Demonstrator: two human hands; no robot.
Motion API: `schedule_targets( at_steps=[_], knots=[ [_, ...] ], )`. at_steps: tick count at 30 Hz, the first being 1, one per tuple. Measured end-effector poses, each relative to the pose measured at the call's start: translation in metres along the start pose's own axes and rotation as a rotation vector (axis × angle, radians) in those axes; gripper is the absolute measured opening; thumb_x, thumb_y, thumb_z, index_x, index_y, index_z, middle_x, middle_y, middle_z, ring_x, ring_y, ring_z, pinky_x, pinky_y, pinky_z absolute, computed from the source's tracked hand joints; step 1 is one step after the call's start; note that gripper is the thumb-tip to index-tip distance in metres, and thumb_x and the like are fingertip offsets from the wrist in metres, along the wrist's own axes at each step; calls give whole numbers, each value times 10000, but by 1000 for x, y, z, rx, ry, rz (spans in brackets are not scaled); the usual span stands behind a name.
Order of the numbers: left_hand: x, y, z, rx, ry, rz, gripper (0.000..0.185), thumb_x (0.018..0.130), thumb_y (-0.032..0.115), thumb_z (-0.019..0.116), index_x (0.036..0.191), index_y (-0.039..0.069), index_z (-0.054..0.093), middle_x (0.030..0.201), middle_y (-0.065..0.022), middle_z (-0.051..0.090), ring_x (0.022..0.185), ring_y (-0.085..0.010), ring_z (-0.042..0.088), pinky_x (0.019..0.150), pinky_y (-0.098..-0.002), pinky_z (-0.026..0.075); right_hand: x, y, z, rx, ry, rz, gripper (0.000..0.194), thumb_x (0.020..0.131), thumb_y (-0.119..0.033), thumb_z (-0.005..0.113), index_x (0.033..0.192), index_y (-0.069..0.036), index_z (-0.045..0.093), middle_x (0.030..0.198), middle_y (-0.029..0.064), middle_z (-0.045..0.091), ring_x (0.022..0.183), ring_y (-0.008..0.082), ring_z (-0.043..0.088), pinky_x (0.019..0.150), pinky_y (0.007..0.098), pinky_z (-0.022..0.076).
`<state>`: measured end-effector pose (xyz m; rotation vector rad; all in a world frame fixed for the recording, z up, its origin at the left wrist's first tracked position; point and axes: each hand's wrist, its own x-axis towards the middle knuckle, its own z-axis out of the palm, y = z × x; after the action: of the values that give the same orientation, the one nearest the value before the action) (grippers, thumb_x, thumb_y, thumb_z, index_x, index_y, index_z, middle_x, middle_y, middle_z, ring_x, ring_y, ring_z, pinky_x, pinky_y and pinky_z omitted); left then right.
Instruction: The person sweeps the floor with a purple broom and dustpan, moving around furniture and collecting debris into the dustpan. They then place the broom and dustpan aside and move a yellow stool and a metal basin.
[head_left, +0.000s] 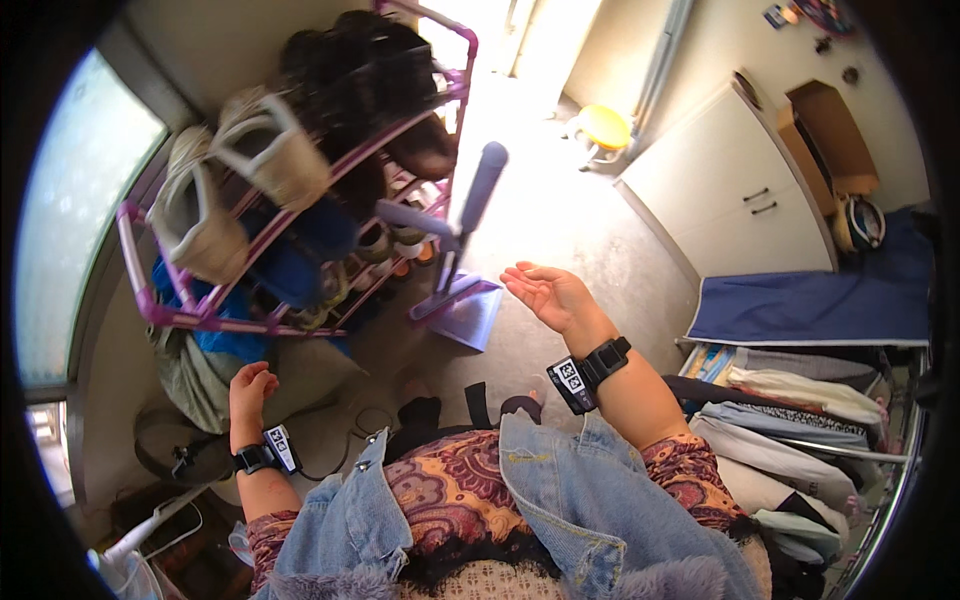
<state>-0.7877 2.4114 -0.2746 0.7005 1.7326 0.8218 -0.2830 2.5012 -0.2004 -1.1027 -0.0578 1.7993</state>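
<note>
My right hand (546, 295) is held out over the floor, palm partly up, fingers apart and nothing in it. To its left stand a purple long-handled dustpan (469, 319) and a brush with a blue-grey handle grip (484, 184). My left hand (253, 384) hangs in the air below the shoe rack, its fingers loosely curled; whether it holds anything small cannot be made out. Pale sneakers (199, 210) lie on the top tier of the purple shoe rack (217, 322), with blue slippers (289, 274) just under them.
A white cabinet (727, 187) stands at the right, with an open cardboard box (832, 139) on it. Clothes (795, 420) hang on a rack at the lower right. Farther off is a yellow-topped stool (604, 127). A cable and a grey-green bag (195, 382) are at the lower left.
</note>
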Motion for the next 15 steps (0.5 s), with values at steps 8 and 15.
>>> schedule_targets(
  at_steps=[8, 15],
  knots=[
    [-43, 32, 174, 100, -79, 64, 212, 760, 72, 566, 960, 5, 575, 712, -70, 607, 604, -150, 589, 543, -252, 475, -66, -157, -186, 73, 136, -184, 240, 775, 44, 479, 1006, 96, 442, 994, 232, 524, 961, 337, 551, 866, 376, 482],
    [-78, 94, 313, 226, -326, 115, 233, 781, 100, 585, 967, -39, 581, 789, -97, 632, 687, -164, 616, 645, -272, 500, -94, -263, -277, 4, 243, -268, 137, 778, 25, 494, 910, 61, 487, 894, 197, 561, 849, 304, 587, 774, 364, 523]
  ],
)
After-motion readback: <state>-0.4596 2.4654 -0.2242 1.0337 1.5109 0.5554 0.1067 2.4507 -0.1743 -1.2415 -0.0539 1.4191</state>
